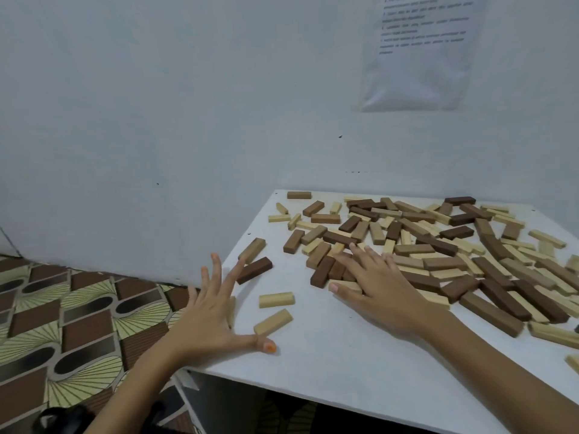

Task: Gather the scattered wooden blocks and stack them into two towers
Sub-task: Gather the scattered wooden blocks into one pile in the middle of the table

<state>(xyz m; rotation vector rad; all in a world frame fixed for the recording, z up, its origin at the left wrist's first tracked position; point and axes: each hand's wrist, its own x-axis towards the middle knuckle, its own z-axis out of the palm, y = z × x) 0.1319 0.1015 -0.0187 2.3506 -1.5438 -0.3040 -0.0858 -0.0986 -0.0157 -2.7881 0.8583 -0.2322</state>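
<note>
One white table [313, 355]. One printed sheet [419, 51] on the wall. Two hands: left hand [213, 317] and right hand [376, 286]. Wooden blocks [438, 263] in three shades, pale, mid-brown and dark brown: many dozens in one overlapping heap, too tangled for an exact count. Five more lie apart near the table's left edge: one tan block [252, 250], one dark block [254, 270], and three pale: upper pale block [276, 299], lower pale block [273, 322], and edge pale block [232, 308], half covered by the left hand.
</note>
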